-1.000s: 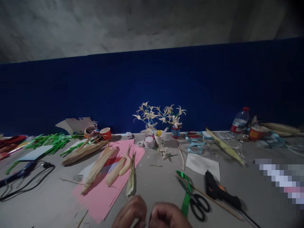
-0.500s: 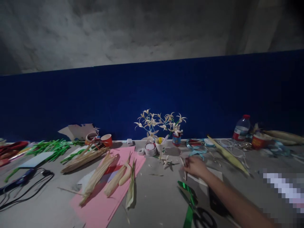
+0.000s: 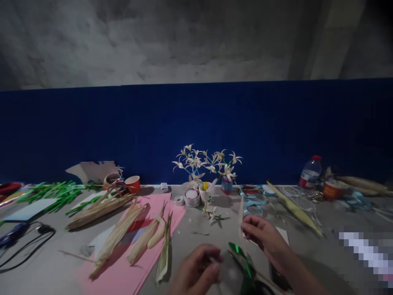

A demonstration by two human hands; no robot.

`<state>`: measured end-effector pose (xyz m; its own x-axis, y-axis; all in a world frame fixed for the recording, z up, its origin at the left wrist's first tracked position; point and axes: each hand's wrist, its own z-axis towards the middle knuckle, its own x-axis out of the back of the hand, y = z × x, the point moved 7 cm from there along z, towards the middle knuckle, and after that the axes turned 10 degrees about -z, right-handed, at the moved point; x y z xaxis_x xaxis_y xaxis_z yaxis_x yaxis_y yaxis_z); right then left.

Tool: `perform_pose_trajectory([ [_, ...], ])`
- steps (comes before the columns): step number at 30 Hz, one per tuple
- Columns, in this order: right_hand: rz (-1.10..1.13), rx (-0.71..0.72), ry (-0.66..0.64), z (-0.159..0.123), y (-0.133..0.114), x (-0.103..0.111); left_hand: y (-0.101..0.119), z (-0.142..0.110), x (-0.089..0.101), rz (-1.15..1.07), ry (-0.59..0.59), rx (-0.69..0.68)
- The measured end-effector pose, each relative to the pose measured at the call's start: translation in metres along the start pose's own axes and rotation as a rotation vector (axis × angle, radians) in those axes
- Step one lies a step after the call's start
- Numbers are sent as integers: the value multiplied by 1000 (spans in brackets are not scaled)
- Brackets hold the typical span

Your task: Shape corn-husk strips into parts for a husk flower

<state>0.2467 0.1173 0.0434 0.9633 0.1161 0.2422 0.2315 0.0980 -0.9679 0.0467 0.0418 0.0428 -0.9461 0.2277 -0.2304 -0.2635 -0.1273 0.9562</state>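
Note:
My right hand (image 3: 264, 237) pinches the lower end of a thin pale husk strip (image 3: 241, 216) and holds it upright above the grey table (image 3: 61, 262). My left hand (image 3: 198, 270) is low in the middle, its fingers curled together near the strip's lower end; whether anything is in them is too dim to make out. A shiny green ribbon (image 3: 241, 255) lies just below and between the two hands. Pale dried husks (image 3: 118, 233) lie on a pink paper sheet (image 3: 135, 272) to the left of my left hand.
A bunch of white handmade flowers (image 3: 208, 160) stands in small cups at the blue back wall. Tape rolls (image 3: 192, 196), an orange cup (image 3: 133, 183), green stems (image 3: 55, 191), black cables (image 3: 27, 246), a water bottle (image 3: 310, 171) and a long husk (image 3: 294, 207) lie about.
My right hand reached out to the husk strip on the table, picked it up and brought it back upright. My left hand dropped out of view and has come back in.

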Motion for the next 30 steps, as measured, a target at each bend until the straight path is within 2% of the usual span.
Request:
perform_pose_trajectory([
  [3,139,-12,2,-29,-6,-23,-18,25,-28,-239,-14,92],
  [6,201,-24,5,-41,-7,-35,-25,30,-37,-284,9,129],
  [12,256,-21,-23,-47,-5,-43,-31,12,-30,-371,-26,224],
  [19,231,-28,-9,-57,1,-57,-32,3,-23,-343,18,102],
  [30,205,-107,53,-63,18,-51,-43,-13,-21,-356,-35,161],
])
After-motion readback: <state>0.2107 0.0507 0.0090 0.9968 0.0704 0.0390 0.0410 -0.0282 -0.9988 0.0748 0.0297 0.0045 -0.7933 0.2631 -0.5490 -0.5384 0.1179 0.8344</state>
